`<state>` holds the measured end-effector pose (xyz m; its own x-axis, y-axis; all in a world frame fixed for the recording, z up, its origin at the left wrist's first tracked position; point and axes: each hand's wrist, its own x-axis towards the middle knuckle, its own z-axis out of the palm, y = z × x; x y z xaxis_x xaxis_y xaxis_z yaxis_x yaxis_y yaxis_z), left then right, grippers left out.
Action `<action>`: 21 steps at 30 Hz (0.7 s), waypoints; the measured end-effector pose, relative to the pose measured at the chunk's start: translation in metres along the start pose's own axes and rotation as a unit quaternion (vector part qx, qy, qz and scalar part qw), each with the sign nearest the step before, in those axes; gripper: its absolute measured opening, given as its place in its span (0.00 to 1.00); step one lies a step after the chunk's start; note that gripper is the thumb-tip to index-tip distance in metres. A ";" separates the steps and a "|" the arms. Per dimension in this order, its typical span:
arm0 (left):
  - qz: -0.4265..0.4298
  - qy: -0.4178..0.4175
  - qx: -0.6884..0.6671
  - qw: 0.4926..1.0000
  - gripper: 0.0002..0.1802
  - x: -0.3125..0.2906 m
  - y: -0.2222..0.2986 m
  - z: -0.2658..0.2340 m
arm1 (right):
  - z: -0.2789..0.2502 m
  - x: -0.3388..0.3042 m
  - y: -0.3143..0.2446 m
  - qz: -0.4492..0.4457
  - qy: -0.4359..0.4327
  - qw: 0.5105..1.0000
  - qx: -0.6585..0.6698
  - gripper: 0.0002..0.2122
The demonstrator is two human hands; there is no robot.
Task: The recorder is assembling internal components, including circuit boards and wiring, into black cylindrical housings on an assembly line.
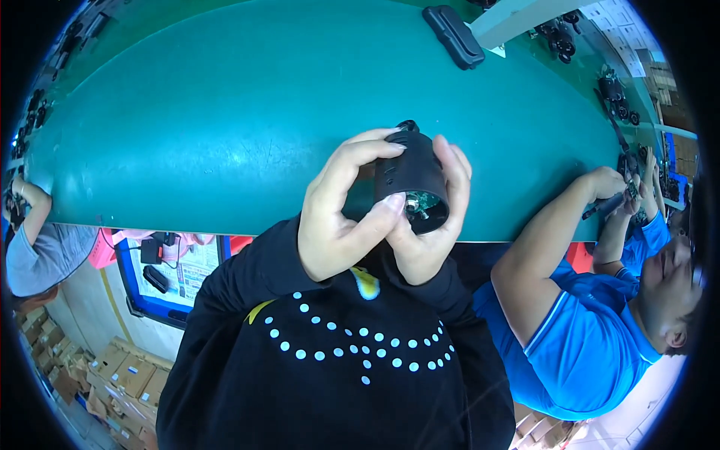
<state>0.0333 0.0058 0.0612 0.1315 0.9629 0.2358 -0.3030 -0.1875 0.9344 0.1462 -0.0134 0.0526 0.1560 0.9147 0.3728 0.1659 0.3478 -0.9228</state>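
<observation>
Between both hands, above the near edge of the green table, I hold a black cylindrical housing (409, 171). Its open end faces me, and inside it shows a green circuit board (426, 199) with small metal parts. My left hand (341, 199) grips the left side, fingers over the slotted top and thumb at the open rim. My right hand (442, 202) wraps the right side, its thumb near the lower left of the rim. A small black loop-like part (407, 125) sticks out at the far end.
A black oblong case (454, 37) lies at the far side of the green table (225, 112), beside a pale post (517, 21). A person in blue (592, 337) works at my right, another person (45, 240) at far left. A blue-rimmed tray (180, 289) holds black devices; cardboard boxes (127, 371) stand lower left.
</observation>
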 end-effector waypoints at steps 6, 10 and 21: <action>0.050 -0.031 0.119 0.991 0.19 0.003 -0.008 -0.027 | -0.004 0.004 0.006 0.023 -0.105 0.988 0.107 0.26; 0.045 -0.037 0.145 0.988 0.18 -0.001 -0.010 -0.026 | 0.000 -0.003 0.009 0.059 -0.086 0.979 0.178 0.22; 0.048 -0.038 0.201 0.978 0.17 0.001 -0.001 -0.021 | 0.010 -0.005 0.003 0.069 -0.004 0.988 0.137 0.11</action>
<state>0.0136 0.0111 0.0551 0.1951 0.9229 0.3320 0.0768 -0.3518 0.9329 0.1358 -0.0152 0.0471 0.1512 0.9584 0.2422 -0.1257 0.2617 -0.9569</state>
